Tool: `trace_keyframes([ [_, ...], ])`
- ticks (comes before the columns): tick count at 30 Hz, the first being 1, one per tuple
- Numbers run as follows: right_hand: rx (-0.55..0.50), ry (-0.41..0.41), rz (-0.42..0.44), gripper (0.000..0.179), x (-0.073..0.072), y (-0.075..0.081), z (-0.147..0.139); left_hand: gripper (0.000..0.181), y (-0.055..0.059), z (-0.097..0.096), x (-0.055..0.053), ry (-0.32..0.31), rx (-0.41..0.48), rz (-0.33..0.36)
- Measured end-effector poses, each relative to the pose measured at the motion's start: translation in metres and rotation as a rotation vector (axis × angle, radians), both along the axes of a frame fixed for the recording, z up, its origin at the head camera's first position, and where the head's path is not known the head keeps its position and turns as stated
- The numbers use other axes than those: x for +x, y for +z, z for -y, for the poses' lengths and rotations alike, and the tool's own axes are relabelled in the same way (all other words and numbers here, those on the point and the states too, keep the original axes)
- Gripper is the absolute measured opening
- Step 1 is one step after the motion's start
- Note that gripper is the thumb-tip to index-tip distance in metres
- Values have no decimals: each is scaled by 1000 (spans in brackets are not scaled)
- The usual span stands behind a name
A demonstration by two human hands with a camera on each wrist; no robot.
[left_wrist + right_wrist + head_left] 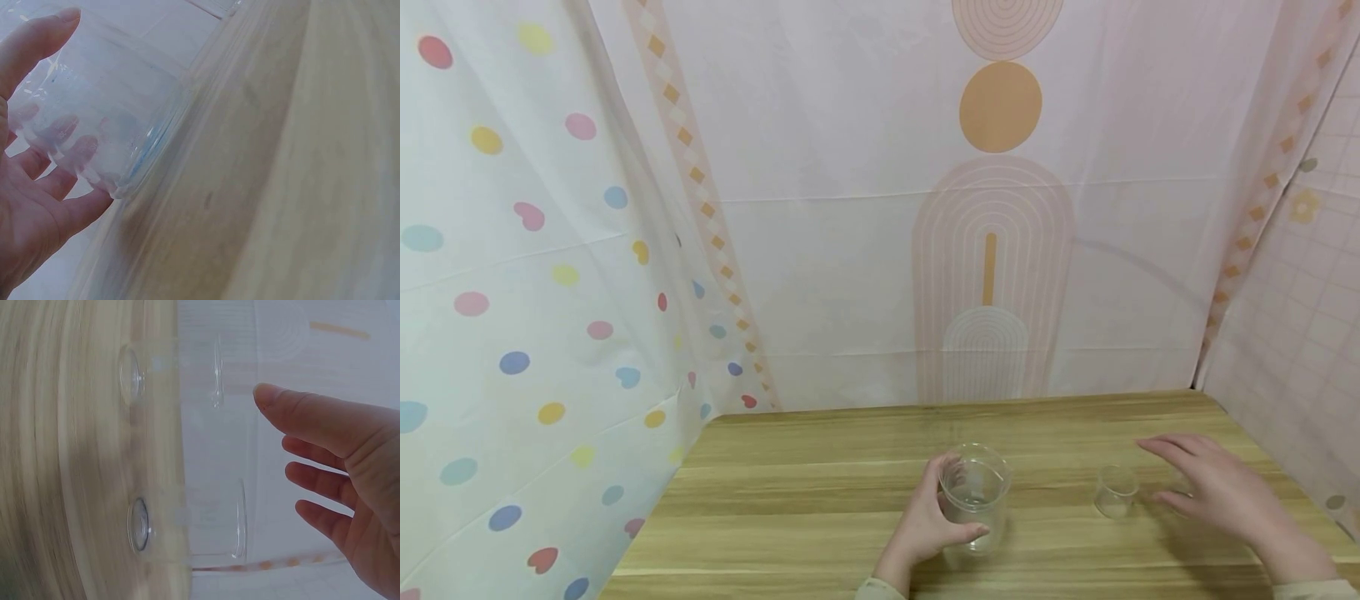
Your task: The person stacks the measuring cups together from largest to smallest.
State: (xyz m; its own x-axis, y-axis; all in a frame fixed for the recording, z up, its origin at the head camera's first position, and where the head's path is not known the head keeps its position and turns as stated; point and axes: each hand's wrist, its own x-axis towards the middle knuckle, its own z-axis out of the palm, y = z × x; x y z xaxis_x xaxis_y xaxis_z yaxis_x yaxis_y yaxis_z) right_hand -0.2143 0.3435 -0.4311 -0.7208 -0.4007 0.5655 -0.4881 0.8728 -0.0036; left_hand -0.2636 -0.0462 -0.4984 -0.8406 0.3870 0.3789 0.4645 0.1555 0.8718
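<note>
A large clear glass cup point(988, 492) stands on the wooden table, with my left hand point(927, 518) gripping its side, thumb in front and fingers round the back. In the left wrist view the thumb and fingers of the left hand point(44, 206) lie against the wall of the cup point(125, 100). To the right, a small clear glass cup point(1116, 493) stands left of my right hand point(1213, 487), whose thumb and fingers are apart with nothing between them. The right wrist view shows a small cup point(131, 375) and a second small cup point(139, 525), both near the right hand point(337, 456).
The wooden table point(775, 508) meets a patterned cloth backdrop point(835, 283) at its far edge. A dotted curtain point(535, 317) hangs on the left, and a checked curtain point(1292, 333) hangs along the right.
</note>
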Motion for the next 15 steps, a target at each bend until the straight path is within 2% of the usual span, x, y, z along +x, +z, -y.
trace_keyframes([
  [11, 10, -11, 36, 69, -4, -3, -15, 95, -1, 0, -1, -4, 7, -4],
  [15, 5, -23, 107, 68, -5, -2, -20, 96, 0, 0, 0, -2, 4, -4],
])
